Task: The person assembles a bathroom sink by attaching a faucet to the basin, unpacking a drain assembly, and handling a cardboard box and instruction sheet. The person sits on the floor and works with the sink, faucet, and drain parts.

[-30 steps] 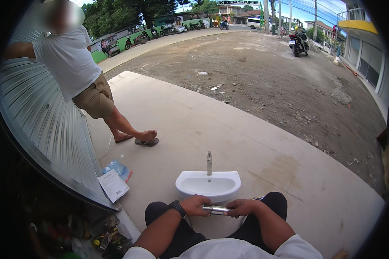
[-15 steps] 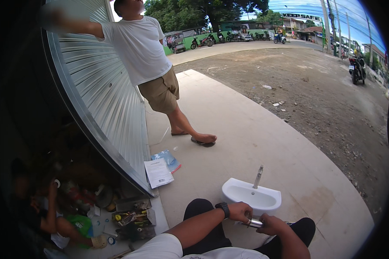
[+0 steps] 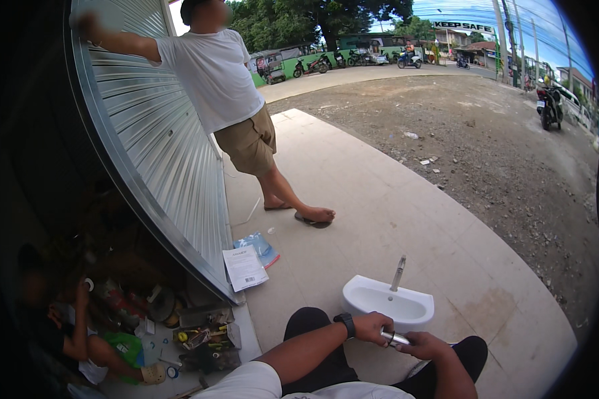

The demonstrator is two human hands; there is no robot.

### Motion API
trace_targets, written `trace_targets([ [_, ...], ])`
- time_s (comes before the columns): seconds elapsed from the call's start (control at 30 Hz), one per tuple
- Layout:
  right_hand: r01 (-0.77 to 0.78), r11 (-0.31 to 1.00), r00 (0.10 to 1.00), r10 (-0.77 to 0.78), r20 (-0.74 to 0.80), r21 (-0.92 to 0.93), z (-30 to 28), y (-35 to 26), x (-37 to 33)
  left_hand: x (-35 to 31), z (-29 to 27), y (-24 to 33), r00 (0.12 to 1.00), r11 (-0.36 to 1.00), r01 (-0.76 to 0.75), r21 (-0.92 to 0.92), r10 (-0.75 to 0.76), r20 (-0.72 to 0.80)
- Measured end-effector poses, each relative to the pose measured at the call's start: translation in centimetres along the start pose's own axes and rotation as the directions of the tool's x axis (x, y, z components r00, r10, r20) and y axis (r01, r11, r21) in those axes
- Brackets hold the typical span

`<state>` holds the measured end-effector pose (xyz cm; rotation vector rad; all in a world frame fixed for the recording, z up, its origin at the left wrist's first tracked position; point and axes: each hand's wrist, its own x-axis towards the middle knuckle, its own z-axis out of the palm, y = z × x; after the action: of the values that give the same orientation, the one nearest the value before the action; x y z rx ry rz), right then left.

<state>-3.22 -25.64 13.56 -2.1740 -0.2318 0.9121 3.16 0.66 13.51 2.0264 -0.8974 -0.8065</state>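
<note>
A short chrome metal tube (image 3: pixel 395 338) spans the gap between my two hands, low in front of my lap. My left hand (image 3: pixel 371 328), with a dark watch on the wrist, is closed round its left end. The fingers of my right hand (image 3: pixel 424 346) are closed on the right end. Just beyond my hands a white washbasin (image 3: pixel 422 307) rests on the tiled floor. A chrome faucet (image 3: pixel 399 271) stands up from the basin's far rim. My fingers hide both ends of the tube.
A person in a white shirt (image 3: pixel 213 76) leans an arm on the metal shutter (image 3: pixel 156 126). A paper sheet (image 3: pixel 245 268) and a blue packet (image 3: pixel 263 247) lie beside it. At lower left, another person (image 3: pixel 80 332) sits near a toolbox (image 3: pixel 209 334). Gravel ground (image 3: pixel 486 146) borders the tiles.
My left fingers have shifted on the tube and its angle differs slightly. The standing person's head has turned, and motorbikes on the road have moved. The washbasin stays put.
</note>
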Motion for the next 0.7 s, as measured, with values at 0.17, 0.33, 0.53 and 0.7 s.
trace_targets([
  [0.17, 0.002, 0.996, 1.000, -0.002, -0.010, -0.089, -0.8, -0.5, -0.3, 0.0, -0.1, 0.0, 1.000, 1.000, -0.014, 0.019, 0.015, -0.028],
  [0.33, 0.037, 0.992, 0.998, -0.044, -0.053, -0.122, -0.4, -0.4, 0.0, 0.2, 0.0, 0.0, 0.999, 1.000, 0.005, 0.030, -0.004, -0.043],
  [0.53, 0.085, 0.995, 0.994, -0.087, -0.060, -0.046, 0.1, 0.6, 1.1, 0.3, -0.2, -0.1, 0.999, 0.999, -0.016, 0.037, 0.018, -0.042],
  [0.7, 0.070, 0.996, 0.995, -0.074, -0.071, -0.052, -0.5, -0.2, 0.3, 0.3, 0.0, -0.2, 0.999, 0.998, -0.039, 0.056, 0.041, -0.028],
])
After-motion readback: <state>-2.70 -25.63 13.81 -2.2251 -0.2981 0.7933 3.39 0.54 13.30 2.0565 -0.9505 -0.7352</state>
